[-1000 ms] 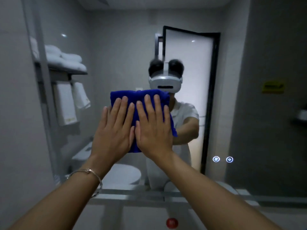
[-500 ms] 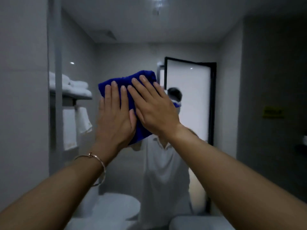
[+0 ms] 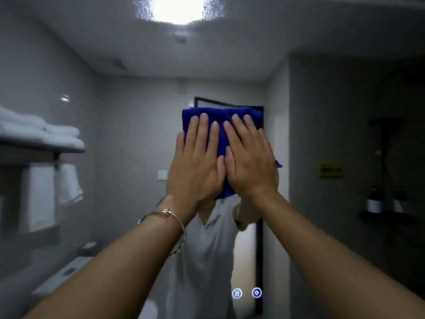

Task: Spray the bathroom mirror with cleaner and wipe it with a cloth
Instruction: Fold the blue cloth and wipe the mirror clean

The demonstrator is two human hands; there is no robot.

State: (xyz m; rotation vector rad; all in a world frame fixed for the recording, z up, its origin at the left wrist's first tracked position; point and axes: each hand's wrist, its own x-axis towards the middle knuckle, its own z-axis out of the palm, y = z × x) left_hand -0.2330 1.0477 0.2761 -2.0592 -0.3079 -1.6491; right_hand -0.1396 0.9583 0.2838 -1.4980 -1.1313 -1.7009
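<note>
1. A folded blue cloth point(image 3: 220, 125) is pressed flat against the bathroom mirror point(image 3: 322, 111), which fills nearly the whole view.
2. The left hand point(image 3: 195, 166) is laid palm-down on the left half of the cloth, its fingers point(image 3: 203, 127) straight, held close together and pointing up.
3. The right hand point(image 3: 251, 164) is laid flat on the right half of the cloth, its fingers extended and tilted slightly leftward; its thumb side touches the left hand.
4. Nothing is gripped by either hand; the cloth is only held against the glass by flat palms.
5. A thin bracelet point(image 3: 171, 226) is worn on the left wrist, below the cloth.
6. Droplets or smears are seen on the glass around the reflected ceiling light point(image 3: 178, 9), well above the cloth.
7. Two lit touch icons point(image 3: 246, 293) are seen on the mirror, far below the cloth and slightly to its right.
8. Reflected white towels point(image 3: 41, 134) on a shelf are seen to the left of the cloth.
</note>
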